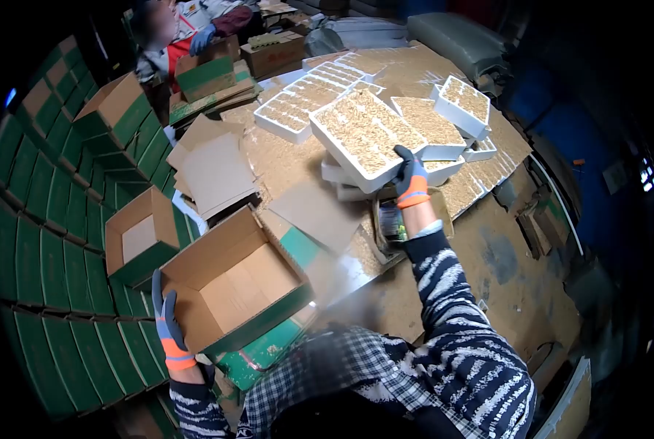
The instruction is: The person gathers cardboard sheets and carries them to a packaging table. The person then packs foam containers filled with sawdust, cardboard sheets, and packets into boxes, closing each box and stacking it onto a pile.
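My left hand (169, 333), in a grey glove with an orange cuff, grips the left wall of an open cardboard box (252, 284). That box has green outer sides, and its inside is bare. My right hand (412, 180), gloved the same way, holds the near right corner of a white tray (347, 165). Small tan, grain-like pieces fill this tray, which is tilted above other white trays. Beside the right hand stands another filled white tray (444, 151). A green carton (259, 360) lies below the box, partly hidden by it.
Green cartons (52, 271) are stacked along the left. An open box (142, 245) and flat cardboard sheets (215, 170) lie near the table (268, 172), which is strewn with tan pieces. A small container (393, 223) sits below the right hand. Another person (188, 44) handles a box at the back.
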### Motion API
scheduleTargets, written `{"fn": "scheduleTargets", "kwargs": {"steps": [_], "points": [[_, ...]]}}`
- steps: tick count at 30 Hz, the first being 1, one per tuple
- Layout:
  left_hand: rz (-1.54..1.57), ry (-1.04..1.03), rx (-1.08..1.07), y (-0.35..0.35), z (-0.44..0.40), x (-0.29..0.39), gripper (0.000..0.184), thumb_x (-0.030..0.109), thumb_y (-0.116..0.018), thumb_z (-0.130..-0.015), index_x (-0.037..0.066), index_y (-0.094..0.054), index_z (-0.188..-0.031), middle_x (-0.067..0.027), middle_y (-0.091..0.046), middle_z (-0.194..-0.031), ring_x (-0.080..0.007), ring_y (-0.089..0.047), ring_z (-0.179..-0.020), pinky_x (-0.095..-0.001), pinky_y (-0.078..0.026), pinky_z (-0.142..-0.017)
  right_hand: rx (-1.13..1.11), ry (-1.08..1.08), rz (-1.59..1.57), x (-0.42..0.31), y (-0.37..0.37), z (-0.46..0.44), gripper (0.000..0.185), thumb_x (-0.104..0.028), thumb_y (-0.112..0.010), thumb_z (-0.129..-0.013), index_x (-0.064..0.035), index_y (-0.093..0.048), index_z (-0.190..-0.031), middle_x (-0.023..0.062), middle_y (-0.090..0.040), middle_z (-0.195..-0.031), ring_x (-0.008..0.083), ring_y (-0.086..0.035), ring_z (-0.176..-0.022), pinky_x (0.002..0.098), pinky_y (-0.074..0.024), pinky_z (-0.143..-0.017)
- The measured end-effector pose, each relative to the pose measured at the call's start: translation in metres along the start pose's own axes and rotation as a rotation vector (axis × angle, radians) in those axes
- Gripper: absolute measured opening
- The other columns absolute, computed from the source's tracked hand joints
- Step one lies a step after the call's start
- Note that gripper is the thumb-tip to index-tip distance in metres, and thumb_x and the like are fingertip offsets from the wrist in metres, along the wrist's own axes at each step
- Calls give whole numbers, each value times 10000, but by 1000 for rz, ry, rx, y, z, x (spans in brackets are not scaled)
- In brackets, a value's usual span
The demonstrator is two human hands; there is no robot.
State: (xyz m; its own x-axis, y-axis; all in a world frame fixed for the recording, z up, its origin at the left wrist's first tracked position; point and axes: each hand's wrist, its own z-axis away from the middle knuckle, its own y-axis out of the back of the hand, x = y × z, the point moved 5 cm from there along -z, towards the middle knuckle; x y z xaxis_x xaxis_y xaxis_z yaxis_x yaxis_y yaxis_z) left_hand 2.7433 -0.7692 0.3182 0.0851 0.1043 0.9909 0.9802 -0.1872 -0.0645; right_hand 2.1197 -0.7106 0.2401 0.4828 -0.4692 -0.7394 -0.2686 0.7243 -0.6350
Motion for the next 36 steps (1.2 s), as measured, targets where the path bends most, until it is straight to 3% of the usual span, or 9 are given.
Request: {"fn": "scheduleTargets", "kwargs": {"steps": [3,7,11,13,17,23,28,34,36], "points": [[-179,56,16,17,-12,-28,600,222,-565,-988,100,-384,-1547,-103,-421,-1543,-223,-378,-1413,-330,-273,-1177,-472,-166,-56,-30,-46,65,433,20,-708,-839,-36,-600,-1255,143,-651,-1229,278,-625,-1158,386,-535,-972],[-1,36,29,4,-19,-39,550,246,-533,-1022,99,-400,-1535,-93,-470,-1502,-195,-468,-1336,-317,-363,-1128,-1079,1216,896,-76,-146,145,224,-10,-585,-947,-40,-669,-1152,118,-701,-1149,245,-671,-1093,349,-533,-974],[96,55,76,3,-20,-49,558,225,-542,-1021,69,-385,-1534,-95,-485,-1482,-185,-512,-1279,-308,-413,-1079,-1181,-377,639,-32,-206,180,311,-31,-663,-897,-18,-641,-1206,120,-663,-1237,211,-634,-1151,349,-510,-1003],[141,76,96,-5,-16,-50,587,211,-565,-1011,59,-365,-1541,-99,-492,-1473,-182,-541,-1237,-301,-440,-1045,-1139,-531,875,15,-223,194,228,-108,-621,-947,-6,-680,-1142,74,-680,-1123,173,-655,-1088,312,-535,-955],[118,49,101,6,-11,-58,743,6,-567,-896,115,-297,-1580,-131,-467,-1465,-145,-581,-1012,-238,-485,-794,-1060,93,1320,81,-229,230,921,-385,-804,-758,66,-374,-1437,141,-642,-971,183,-625,-772,324,-524,-659],[8,-26,147,14,6,-33,894,-147,-482,-733,86,-303,-1577,-154,-320,-1597,-240,-482,-1305,-250,-476,-931,-1310,501,2067,172,-207,230,494,-203,-606,-856,-65,-589,-1330,229,-704,-1078,336,-721,-934,455,-575,-746],[-78,-62,170,25,5,-41,891,-119,-478,-754,84,-260,-1594,-176,-281,-1620,-275,-313,-1467,-268,-416,-1023,-1747,541,2326,174,-199,274,279,-212,-833,-641,-113,-795,-900,112,-756,-990,316,-723,-961,407,-574,-794],[-295,11,49,35,-8,-31,879,-125,-481,-776,108,-267,-1596,-148,-318,-1602,-240,-391,-1397,-265,-421,-1008,-1012,1119,947,17,-129,275,246,-243,-628,-896,-124,-644,-1111,113,-636,-1124,350,-642,-958,426,-530,-824],[-354,0,-15,35,-16,-26,882,-135,-510,-783,120,-274,-1593,-141,-322,-1601,-239,-396,-1397,-281,-408,-1042,-750,893,1199,-19,-71,204,291,-231,-646,-887,-131,-649,-1160,122,-640,-1102,346,-634,-974,445,-527,-854]]}}
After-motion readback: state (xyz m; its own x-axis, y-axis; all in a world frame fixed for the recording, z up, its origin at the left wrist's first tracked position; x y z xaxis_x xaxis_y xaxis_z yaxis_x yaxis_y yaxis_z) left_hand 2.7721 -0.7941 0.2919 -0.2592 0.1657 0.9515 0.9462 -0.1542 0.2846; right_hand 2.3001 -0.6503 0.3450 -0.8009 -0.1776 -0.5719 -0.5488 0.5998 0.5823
